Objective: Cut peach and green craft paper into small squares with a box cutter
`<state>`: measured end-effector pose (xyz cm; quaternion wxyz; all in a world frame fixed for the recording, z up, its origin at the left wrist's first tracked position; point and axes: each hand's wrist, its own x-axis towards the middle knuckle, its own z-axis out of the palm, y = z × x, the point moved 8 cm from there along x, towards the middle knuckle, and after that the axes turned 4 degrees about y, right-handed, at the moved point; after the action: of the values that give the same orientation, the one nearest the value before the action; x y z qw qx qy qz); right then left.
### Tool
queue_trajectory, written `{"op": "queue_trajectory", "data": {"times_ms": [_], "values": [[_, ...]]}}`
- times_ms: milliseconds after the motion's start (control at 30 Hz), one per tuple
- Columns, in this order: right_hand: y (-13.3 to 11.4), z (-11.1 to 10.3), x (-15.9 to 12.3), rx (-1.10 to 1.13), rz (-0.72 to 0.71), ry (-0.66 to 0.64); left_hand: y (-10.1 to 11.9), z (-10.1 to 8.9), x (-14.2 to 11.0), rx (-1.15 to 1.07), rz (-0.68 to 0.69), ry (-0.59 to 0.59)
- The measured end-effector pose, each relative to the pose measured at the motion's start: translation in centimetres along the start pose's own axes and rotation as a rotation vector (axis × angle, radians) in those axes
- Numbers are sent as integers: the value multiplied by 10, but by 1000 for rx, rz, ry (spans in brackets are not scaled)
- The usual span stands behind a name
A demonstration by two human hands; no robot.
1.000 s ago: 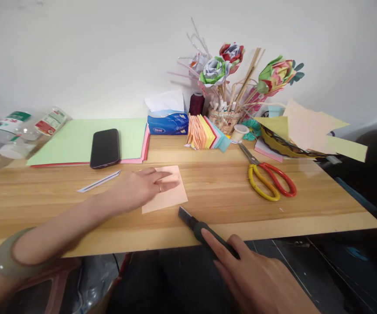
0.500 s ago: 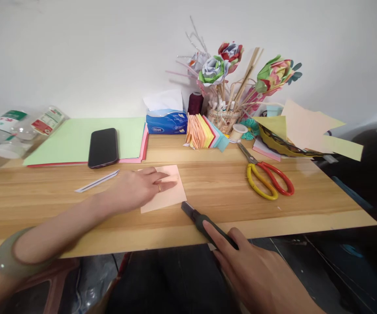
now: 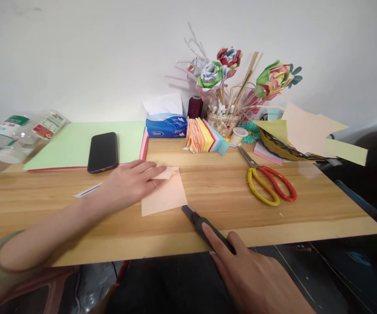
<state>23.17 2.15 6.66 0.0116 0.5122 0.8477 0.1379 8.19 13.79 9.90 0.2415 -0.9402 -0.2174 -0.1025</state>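
Note:
A small peach-coloured sheet of paper (image 3: 165, 196) lies on the table with a raised or folded flap along its far edge. My left hand (image 3: 136, 179) rests over its left part, a ring on one finger. Its fingers are closed on that flap, their tips partly hidden by it. My right hand (image 3: 241, 261) grips a dark green utility knife (image 3: 210, 229), index finger stretched along the handle. The knife's tip lies by the near right corner of the sheet. A thin folded white paper strip (image 3: 88, 190) is partly covered by my left forearm.
Scissors (image 3: 269, 181) with yellow and red handles lie to the right. A phone (image 3: 102, 151) sits on green paper (image 3: 67, 139). Behind are a tissue pack (image 3: 165, 127), folded coloured papers (image 3: 204, 135), paper flowers (image 3: 213, 76) and a basket of paper scraps (image 3: 283, 146). Plastic bottles (image 3: 8, 135) lie left.
My left hand has shifted up and left over the peach paper, and a flap now shows at its fingertips. The right hand and knife have stayed nearly in place. The view has tilted slightly.

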Motion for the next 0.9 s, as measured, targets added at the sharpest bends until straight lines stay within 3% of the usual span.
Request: {"op": "queue_trajectory", "data": {"times_ms": [100,267,333,400,467,533,567,600,767,900], "values": [[1,4,-3,25,-12,-11,-17,2,4,71,-122,0],[3,9,-3,30,0,0,-47,6,18,94,-207,-24],[3,8,-1,27,9,14,-60,0,24,108,-244,16],[3,6,-1,25,26,35,-64,-15,27,184,-297,137],[2,5,-1,32,35,50,-46,-36,26,279,-242,339],[1,5,-1,43,31,50,-4,-46,21,282,4,495],[1,5,-2,44,28,46,16,-41,19,217,128,483],[1,6,-2,41,27,43,28,-29,20,138,146,381],[4,7,-2,36,27,60,33,41,19,-139,-147,-98],[4,8,-1,71,28,41,27,60,16,-379,-253,-278]]}}
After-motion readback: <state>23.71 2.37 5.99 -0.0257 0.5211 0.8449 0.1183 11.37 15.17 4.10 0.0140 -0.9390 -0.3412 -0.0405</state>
